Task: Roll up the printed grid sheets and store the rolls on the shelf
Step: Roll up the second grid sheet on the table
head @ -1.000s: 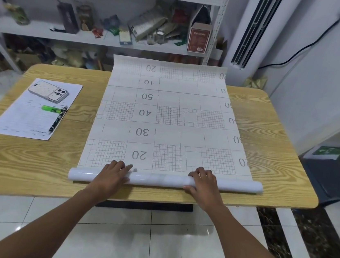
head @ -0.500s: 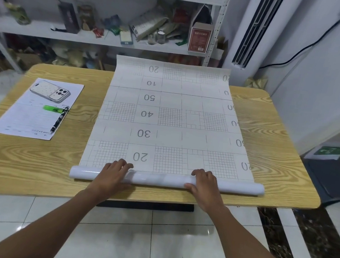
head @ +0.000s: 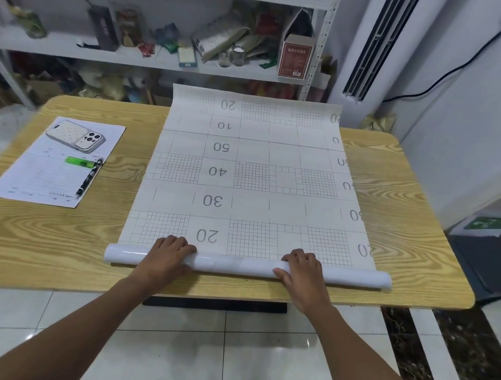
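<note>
forearms reach in from the near edge toward a wooden table [head: 31, 245]. left hand [head: 165, 258] and right hand [head: 303, 275] both lie over the roll [head: 240, 264], fingers curled across its top and thumbs on the near side, pressing rather than fully closed around it. the roll lies across the table's near side, its ends well outside the hands. beyond it the grid sheet [head: 251, 174] lies flat, its far end curling up off the far edge. left of it a paper form [head: 39, 176] carries a phone [head: 75, 138] and pen [head: 89, 179]. farther off stands the cluttered shelf [head: 151, 61]. uneven pressure from the hands could likely skew the roll into a cone.
</note>
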### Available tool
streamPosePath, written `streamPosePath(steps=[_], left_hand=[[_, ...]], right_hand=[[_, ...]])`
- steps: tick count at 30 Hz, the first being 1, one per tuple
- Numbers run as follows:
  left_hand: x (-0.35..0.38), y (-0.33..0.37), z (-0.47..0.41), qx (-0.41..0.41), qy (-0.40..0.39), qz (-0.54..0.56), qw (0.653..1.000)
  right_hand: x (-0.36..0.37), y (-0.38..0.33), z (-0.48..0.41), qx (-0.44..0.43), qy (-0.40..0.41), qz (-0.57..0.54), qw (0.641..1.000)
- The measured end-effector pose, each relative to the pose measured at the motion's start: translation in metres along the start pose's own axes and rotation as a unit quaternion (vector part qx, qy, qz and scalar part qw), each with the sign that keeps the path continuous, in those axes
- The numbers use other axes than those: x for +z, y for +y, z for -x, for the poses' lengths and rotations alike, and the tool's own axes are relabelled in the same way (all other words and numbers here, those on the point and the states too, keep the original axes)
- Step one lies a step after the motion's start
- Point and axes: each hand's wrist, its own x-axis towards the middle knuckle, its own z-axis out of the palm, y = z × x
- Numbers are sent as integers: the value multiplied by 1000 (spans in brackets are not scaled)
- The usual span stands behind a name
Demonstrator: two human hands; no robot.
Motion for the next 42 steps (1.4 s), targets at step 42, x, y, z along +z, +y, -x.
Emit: streamPosePath(steps=[42], left_hand=[[6,12,-2,7,57,-20,998]], right_hand=[[-6,4,-6,-19,-24,-20,999]])
